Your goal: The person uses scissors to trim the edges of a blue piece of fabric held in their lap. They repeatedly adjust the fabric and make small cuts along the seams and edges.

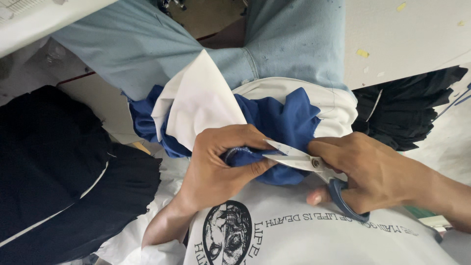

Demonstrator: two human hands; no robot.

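Left hand (216,167) pinches blue fabric (284,122); right hand (368,172) grips scissors (304,159), handles half hidden.

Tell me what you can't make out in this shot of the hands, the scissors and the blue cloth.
Head view:
- Where the scissors bite the blue cloth: hidden by the left hand.
- Scissor handle loops: mostly covered by the right hand.
- Blue cloth's full shape: bunched, partly under the white cloth.
- Black fabric pile: cut off by the left edge.
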